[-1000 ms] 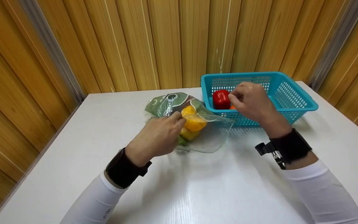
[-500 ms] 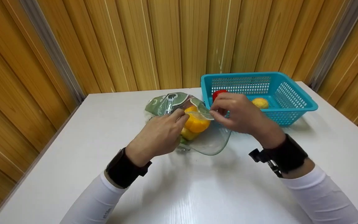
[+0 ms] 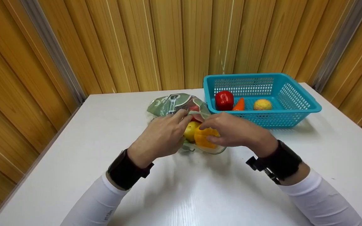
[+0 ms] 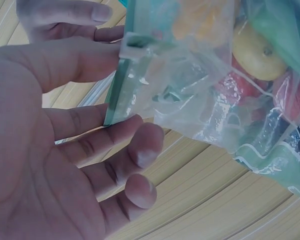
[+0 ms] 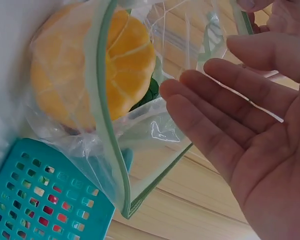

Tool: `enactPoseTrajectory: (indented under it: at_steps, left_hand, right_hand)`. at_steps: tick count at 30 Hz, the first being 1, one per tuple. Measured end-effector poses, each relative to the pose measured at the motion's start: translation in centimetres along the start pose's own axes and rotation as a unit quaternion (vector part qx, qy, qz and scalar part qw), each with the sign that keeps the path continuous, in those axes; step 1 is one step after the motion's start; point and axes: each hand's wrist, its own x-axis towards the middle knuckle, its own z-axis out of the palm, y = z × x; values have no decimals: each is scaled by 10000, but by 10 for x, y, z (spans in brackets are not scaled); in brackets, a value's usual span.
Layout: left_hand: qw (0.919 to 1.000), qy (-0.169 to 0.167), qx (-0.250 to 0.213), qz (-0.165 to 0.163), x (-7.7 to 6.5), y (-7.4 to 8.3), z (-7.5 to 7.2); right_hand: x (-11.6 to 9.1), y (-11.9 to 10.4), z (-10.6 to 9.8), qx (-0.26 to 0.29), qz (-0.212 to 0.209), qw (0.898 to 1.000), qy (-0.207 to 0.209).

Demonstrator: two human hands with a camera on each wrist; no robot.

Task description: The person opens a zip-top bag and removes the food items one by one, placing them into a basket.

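A clear zip bag [image 3: 174, 102] with green print lies on the table, its mouth facing the right hand. My left hand [image 3: 162, 135] pinches the zip edge between thumb and index finger; its other fingers are loosely bent in the left wrist view. My right hand [image 3: 234, 128] is at the bag's mouth with fingers extended. In the right wrist view the fingertips [image 5: 177, 97] are apart from a ribbed orange pumpkin [image 5: 125, 65] inside the bag. A yellow round fruit [image 4: 257, 52] and red produce [image 4: 240, 87] also show through the plastic.
A turquoise perforated basket [image 3: 262, 116] stands at the back right of the white table [image 3: 105, 125]. It holds a red bell pepper [image 3: 224, 99], an orange pointed piece of produce [image 3: 239, 104] and a yellow round fruit [image 3: 262, 104]. A wood-patterned wall [image 3: 168, 47] rises behind.
The right hand has moved from over the basket left and down, touching the bag's edge on the way, to its mouth. The pumpkin has shifted toward the opening. The left hand keeps its place.
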Motion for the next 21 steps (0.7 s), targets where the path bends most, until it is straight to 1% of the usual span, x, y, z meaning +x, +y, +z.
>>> enactPoseTrajectory:
  at_steps: [8, 12, 18, 21]
  left_hand:
    - [9999, -7, 140, -32, 0, 1, 1]
    - [9998, -82, 154, -20, 0, 1, 1]
    - [9997, -214, 144, -26, 0, 2, 1]
    - [9995, -283, 98, -43, 0, 2, 1]
  right_hand:
    - [7, 3, 13, -271, 73, 9996, -71]
    - [11, 10, 21, -316, 235, 9991, -155]
    - [17, 21, 32, -342, 630, 9961, -514]
    - [18, 23, 35, -443, 751, 9945, -588]
